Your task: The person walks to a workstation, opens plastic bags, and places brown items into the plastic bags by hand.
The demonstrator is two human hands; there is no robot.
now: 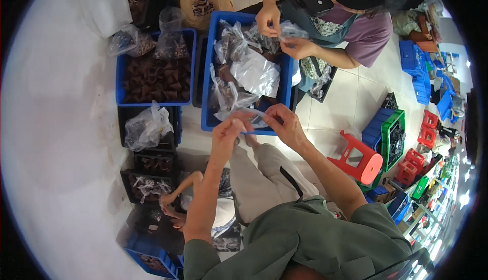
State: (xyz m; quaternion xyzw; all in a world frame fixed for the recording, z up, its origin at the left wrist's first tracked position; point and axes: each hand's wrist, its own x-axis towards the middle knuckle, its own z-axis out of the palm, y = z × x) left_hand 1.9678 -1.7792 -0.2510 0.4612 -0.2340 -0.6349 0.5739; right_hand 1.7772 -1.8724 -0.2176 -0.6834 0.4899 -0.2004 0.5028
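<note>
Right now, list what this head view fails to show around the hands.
- Small clear bag: contents too small to tell, pinched between left hand and right hand.
- Middle blue crate: its parts are veiled by crumpled plastic bags.
- Co-worker's hands: the item they hold is too small.

- A small clear plastic bag (255, 115): thin, see-through and crinkled, stretched flat between two sets of fingertips, held in the air just over the near rim of the blue crate (207, 122).
- It sits nearly level, its long side running left to right along that rim.
- Similar clear bags (254, 71), filled and bunched, lie piled inside the blue crate, just beyond it.
</note>
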